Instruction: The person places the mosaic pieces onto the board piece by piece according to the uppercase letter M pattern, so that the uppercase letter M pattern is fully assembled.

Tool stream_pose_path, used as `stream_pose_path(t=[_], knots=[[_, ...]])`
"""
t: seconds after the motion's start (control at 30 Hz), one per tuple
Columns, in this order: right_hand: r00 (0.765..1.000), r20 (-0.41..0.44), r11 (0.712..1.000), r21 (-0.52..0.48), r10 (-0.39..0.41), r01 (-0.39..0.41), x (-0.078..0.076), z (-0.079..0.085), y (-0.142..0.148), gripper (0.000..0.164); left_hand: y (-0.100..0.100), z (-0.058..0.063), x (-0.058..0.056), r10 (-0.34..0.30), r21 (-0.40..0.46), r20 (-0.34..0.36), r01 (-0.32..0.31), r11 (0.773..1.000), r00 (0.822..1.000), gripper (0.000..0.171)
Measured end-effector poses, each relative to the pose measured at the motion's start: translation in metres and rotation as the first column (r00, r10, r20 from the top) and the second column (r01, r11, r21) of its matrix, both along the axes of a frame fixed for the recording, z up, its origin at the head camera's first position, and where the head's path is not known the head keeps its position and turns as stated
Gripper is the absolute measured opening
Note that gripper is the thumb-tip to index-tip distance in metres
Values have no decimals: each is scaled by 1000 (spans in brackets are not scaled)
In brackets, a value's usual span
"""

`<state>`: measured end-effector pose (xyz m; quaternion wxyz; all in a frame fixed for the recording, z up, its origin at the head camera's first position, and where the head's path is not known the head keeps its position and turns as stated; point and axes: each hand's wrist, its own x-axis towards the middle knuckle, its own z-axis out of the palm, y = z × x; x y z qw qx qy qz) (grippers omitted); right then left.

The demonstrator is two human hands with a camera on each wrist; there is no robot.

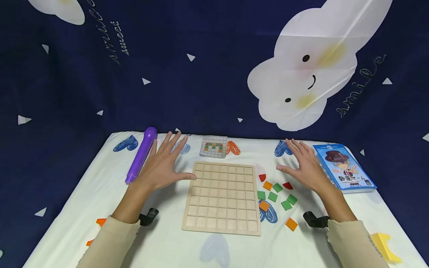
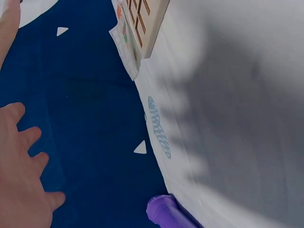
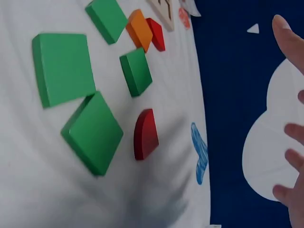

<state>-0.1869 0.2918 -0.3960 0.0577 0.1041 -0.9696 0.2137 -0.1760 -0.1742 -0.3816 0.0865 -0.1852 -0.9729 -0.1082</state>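
Observation:
My left hand [image 1: 163, 167] is held above the cloth with its fingers spread, between a purple microphone-shaped stick [image 1: 142, 154] and a wooden grid board [image 1: 222, 198]. The thumb reaches over the board's left edge in the head view. My right hand [image 1: 306, 166] hovers on the other side, fingers extended and holding nothing. Below and left of it lie green square tiles [image 1: 286, 205], orange square tiles [image 1: 291, 224] and red quarter-round pieces [image 1: 287, 185]. Behind the board is a small pattern card [image 1: 213, 146] showing coloured squares on a grid.
A blue book or box [image 1: 345, 167] with a cartoon figure lies at the right. A yellow notched piece [image 1: 385, 247] is near the front right, and orange pieces [image 1: 101, 222] show beside the left sleeve. A dark blue curtain [image 1: 201, 85] hangs behind the table.

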Motion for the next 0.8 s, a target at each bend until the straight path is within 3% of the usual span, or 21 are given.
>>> stream_pose_path(t=[0.2,0.4,0.5,0.57,0.7,0.8], knots=[[993,60,977,-194,99,-86,-2,-7,-2,78,1,-4,12,-57,75,84,51,996,995,127],[981,94,954,-263,170,-141,-5,-20,-6,59,-1,-12,30,-140,168,197,107,980,970,130],[971,135,951,-267,197,-156,-6,-25,-9,53,-3,-19,36,-193,218,272,135,966,943,134],[962,164,949,-267,218,-169,-7,-28,-12,50,-5,-23,39,-216,233,342,140,962,914,137],[942,220,941,-280,253,-188,-8,-32,-19,43,-6,-31,42,-232,220,468,141,965,853,141],[931,239,938,-282,274,-204,-8,-36,-24,39,-6,-35,44,-243,210,513,154,965,823,139]])
